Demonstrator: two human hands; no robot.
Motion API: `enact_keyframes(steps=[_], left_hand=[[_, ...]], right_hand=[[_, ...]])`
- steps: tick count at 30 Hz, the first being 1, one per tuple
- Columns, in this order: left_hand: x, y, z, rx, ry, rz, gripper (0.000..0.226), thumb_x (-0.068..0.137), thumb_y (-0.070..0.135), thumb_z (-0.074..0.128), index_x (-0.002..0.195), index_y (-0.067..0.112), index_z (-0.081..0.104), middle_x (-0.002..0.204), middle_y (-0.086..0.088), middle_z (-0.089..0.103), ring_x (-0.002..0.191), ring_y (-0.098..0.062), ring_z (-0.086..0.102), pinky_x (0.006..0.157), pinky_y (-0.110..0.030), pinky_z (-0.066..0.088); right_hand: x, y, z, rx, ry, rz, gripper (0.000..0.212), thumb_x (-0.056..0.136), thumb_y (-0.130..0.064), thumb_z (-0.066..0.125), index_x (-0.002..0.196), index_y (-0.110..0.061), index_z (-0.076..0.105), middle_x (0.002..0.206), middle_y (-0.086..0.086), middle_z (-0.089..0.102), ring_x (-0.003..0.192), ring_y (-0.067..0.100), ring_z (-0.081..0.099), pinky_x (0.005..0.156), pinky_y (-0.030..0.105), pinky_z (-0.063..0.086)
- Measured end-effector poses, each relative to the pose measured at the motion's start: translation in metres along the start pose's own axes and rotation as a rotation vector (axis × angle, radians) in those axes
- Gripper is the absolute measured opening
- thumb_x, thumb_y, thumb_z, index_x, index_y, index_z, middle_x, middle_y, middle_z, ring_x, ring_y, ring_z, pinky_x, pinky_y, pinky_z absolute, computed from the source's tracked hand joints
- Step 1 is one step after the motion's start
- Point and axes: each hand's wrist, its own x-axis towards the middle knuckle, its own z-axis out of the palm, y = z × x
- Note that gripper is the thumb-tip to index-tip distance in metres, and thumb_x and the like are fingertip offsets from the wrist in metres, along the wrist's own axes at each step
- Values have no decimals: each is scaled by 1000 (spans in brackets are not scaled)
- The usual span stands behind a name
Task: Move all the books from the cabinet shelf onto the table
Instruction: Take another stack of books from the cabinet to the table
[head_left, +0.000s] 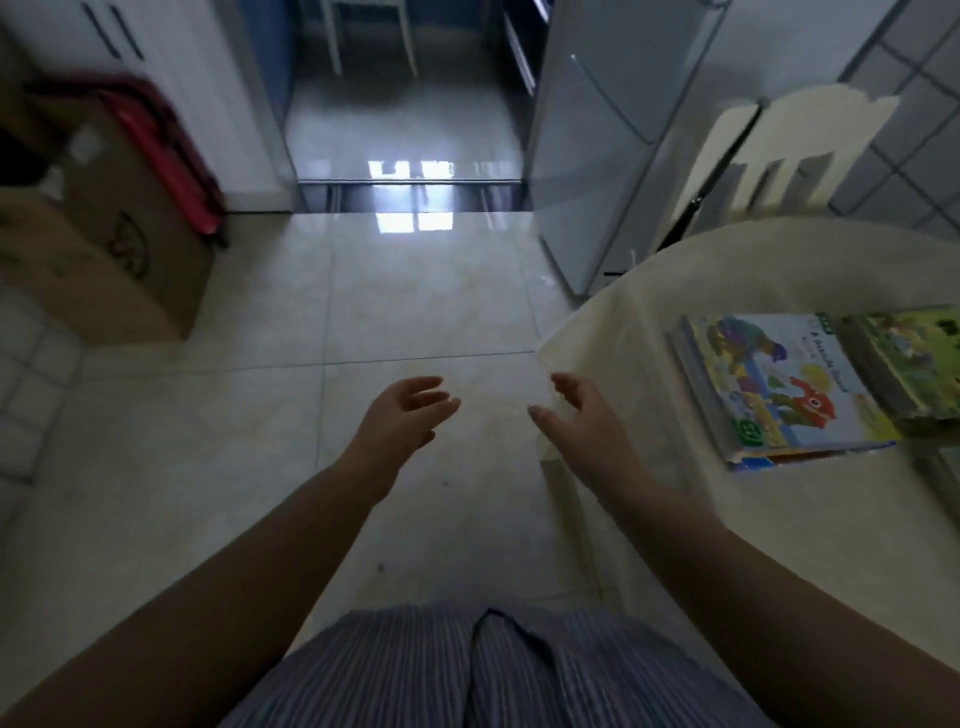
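A stack of thin picture books (779, 387) with a colourful dinosaur cover lies on the cream-covered table (675, 519) at the right. A second stack with a green cover (914, 358) lies just beyond it, touching its far side. My left hand (400, 415) hangs over the floor with spread fingers and holds nothing. My right hand (582, 415) hovers at the table's left edge, palm inward, fingers apart and empty. The cabinet shelf is not in view.
A cardboard box (104, 249) with a red bag (166, 150) behind it stands at the left. A grey fridge (597, 156) and a cream chair (779, 150) stand past the table. Shiny tiled floor (415, 312) runs ahead into a doorway.
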Motion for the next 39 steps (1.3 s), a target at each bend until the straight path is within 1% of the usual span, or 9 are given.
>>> enact_keyframes(steps=[4,11,12,16,20,24,28,32,39], left_hand=[[-40,-21,-70,-90,142,11,40,84,19,69,122,19,55,115,-1,63,109,-17,59,96,-39,47],[-127,-74,-192,-227,365,-10,39,83,17,69,120,18,56,118,-5,63,110,-19,60,97,-40,46],[-160,-90,-229,-265,440,-19,37,83,17,69,118,19,56,118,-5,63,110,-19,60,97,-40,46],[-226,-125,-298,-332,567,-27,34,84,18,69,115,21,57,117,-4,63,110,-17,59,94,-37,46],[-291,-158,-356,-404,711,-28,36,84,20,68,119,20,56,115,-1,63,111,-17,58,92,-35,44],[-347,-189,-394,-489,855,-39,39,84,19,69,121,18,56,116,-1,63,112,-18,58,96,-37,44],[-384,-208,-418,-584,997,-45,33,85,17,68,116,18,55,107,2,63,107,-17,59,98,-38,44],[-414,-229,-439,-672,1123,-34,31,85,16,67,113,21,55,108,2,65,108,-17,58,99,-38,44],[-436,-252,-479,-780,1315,-38,36,83,21,70,116,20,57,112,0,66,110,-19,60,98,-39,45]], right_hand=[[-16,-40,62,-74,-139,-120,53,86,-30,64,134,-16,44,140,2,48,129,14,43,102,27,35],[-78,-102,171,-112,-391,-245,54,87,-32,63,135,-19,43,142,1,46,131,16,42,103,29,34],[-103,-120,209,-126,-450,-285,54,87,-32,63,135,-19,43,142,1,46,131,16,43,103,29,34],[-155,-154,279,-118,-569,-332,53,87,-32,63,135,-21,43,141,0,47,130,14,43,105,32,36],[-207,-185,346,-145,-712,-391,53,88,-34,63,135,-23,43,140,-3,47,129,11,43,99,26,34],[-249,-210,401,-162,-863,-431,49,86,-31,64,132,-24,47,138,-3,50,125,7,44,98,25,35],[-279,-229,441,-183,-991,-477,48,86,-30,65,130,-24,48,136,-3,50,115,3,43,96,23,34],[-303,-248,481,-234,-1110,-539,48,86,-30,65,131,-24,48,136,-6,50,114,2,42,96,23,32],[-323,-282,556,-312,-1269,-660,50,88,-28,62,135,-20,47,140,-6,48,131,8,41,100,22,30]])
